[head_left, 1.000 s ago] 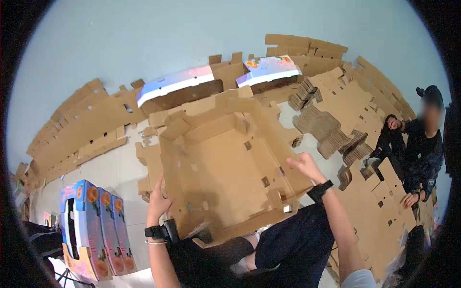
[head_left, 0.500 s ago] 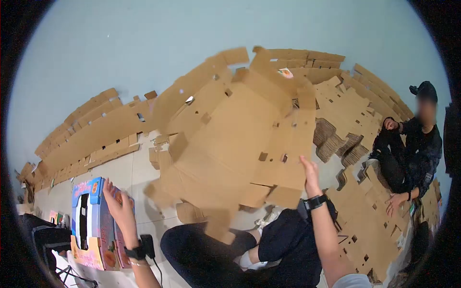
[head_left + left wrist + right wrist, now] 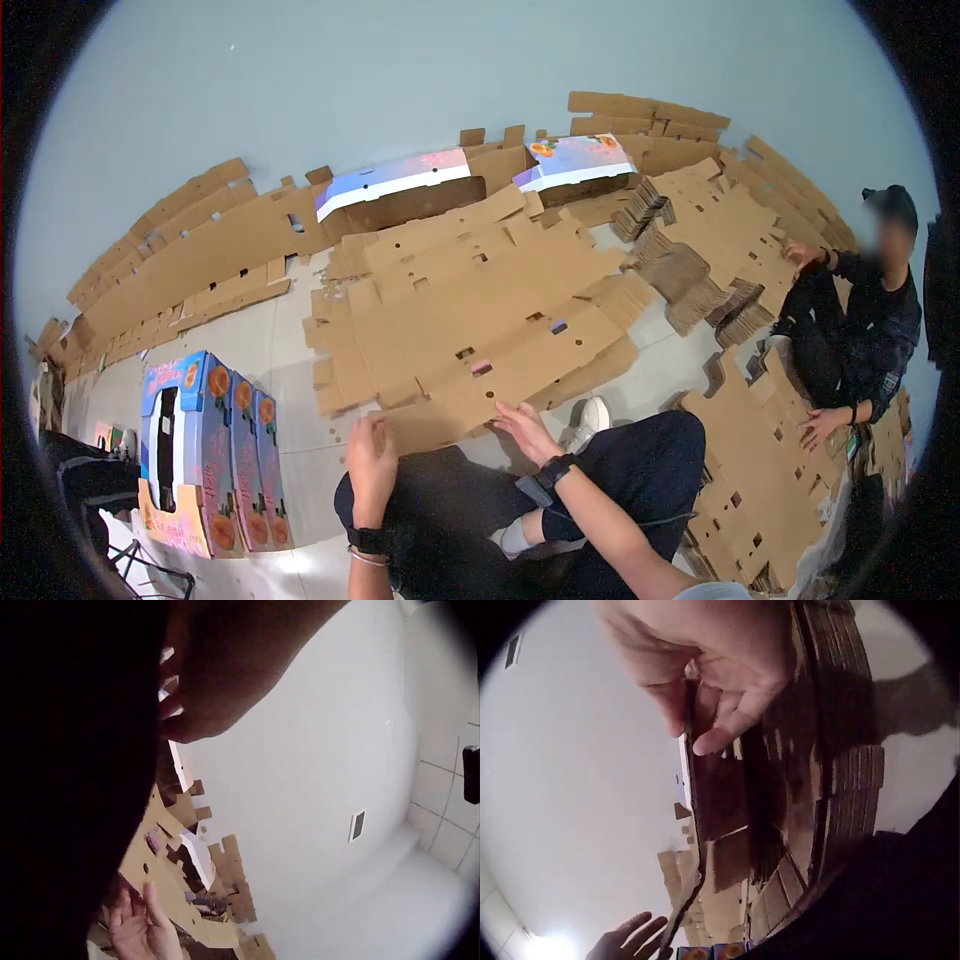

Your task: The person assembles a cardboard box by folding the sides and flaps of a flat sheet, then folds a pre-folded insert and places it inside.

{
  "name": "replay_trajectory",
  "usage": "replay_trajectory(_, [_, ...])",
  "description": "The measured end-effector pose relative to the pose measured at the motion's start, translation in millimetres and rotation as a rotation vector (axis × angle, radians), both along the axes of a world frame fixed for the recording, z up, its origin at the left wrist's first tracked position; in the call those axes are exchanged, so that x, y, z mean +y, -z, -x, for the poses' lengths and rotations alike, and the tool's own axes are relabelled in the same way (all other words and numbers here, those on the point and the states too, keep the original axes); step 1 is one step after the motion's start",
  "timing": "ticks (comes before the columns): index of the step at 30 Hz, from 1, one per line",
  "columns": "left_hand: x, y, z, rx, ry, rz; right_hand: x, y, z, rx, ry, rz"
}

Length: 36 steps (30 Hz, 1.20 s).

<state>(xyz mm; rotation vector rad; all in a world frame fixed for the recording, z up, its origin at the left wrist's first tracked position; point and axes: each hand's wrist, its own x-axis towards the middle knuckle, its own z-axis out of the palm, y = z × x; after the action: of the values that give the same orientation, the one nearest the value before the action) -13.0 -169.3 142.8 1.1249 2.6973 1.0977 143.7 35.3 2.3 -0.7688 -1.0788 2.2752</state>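
A flat brown cardboard sheet [image 3: 500,295] with cut slots and flaps lies in front of my knees in the head view, over other cardboard. My right hand [image 3: 528,432] is at its near edge. In the right wrist view the thumb and fingers of the right hand [image 3: 705,667] pinch that edge from both faces. My left hand [image 3: 372,465] is at the near left corner of the sheet. Seen from the right wrist, the left hand [image 3: 630,937] has its fingers spread and fairly straight beside the edge.
Printed fruit boxes [image 3: 217,440] stand on the tiles at left. Stacked cardboard [image 3: 690,270] and more flat sheets [image 3: 740,470] lie at right, where a person in dark clothes [image 3: 850,320] sits. Cardboard strips [image 3: 190,260] and two printed pieces [image 3: 395,180] line the wall.
A raised-wall cardboard box filled the middle one second ago; half a second ago blurred cardboard with flaps spread stood there. Now a flat sheet lies there. My hands parted, then came back together near me.
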Motion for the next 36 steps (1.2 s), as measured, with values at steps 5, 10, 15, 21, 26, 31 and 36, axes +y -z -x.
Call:
replay_trajectory(5, [0, 11, -9, 0.245, 0.041, 0.091, -40, 48, 7, -0.158, -0.040, 0.010])
replay_trajectory(10, [1, 24, -11, 0.358, 0.112, 0.262, -22, 63, -24, -0.361, -0.800, -0.926])
replay_trajectory(15, [7, 26, -18, 0.251, 0.182, 0.372, 51, -21, -37, -0.636, -0.467, -0.826])
replay_trajectory(21, [17, 36, -10, 0.276, 0.099, 0.446, 200, -7, -90, -0.990, -0.266, -1.512])
replay_trajectory(26, [63, 34, 36, 0.048, 0.134, 0.633, 231, -12, -126, -1.344, -0.631, -1.714])
replay_trajectory(31, [119, 51, 39, -0.060, 0.090, 0.348, 246, -16, -112, -1.266, -0.696, -1.790])
replay_trajectory(36, [126, 66, 25, -0.090, 0.230, 0.624, 251, -2, -127, -1.371, -0.672, -1.724])
